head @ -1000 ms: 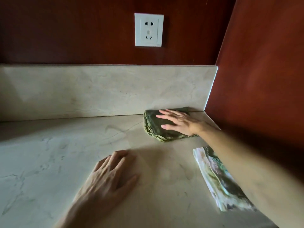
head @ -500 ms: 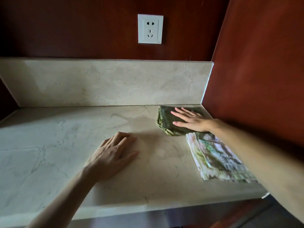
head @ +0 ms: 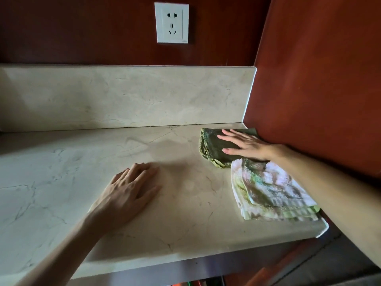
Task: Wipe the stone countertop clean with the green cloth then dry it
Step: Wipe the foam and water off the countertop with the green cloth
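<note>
The dark green cloth [head: 212,145] lies folded on the beige stone countertop [head: 61,182], in the back right corner against the red side wall. My right hand [head: 245,146] presses flat on top of it, fingers spread and pointing left. My left hand [head: 127,193] rests palm down on the bare stone near the middle, holding nothing. A folded pale towel [head: 270,193] with a pink and green print lies just in front of the green cloth, partly under my right forearm.
A stone backsplash [head: 123,98] runs along the back, with a white wall socket [head: 172,22] above it on the dark red wall. The red side wall [head: 319,79] closes off the right. The counter's front edge [head: 165,263] runs below my arms.
My right hand has slid the green cloth to the right, into the corner by the side wall. The view has pulled back, showing the counter's front edge. My left hand stays flat in place.
</note>
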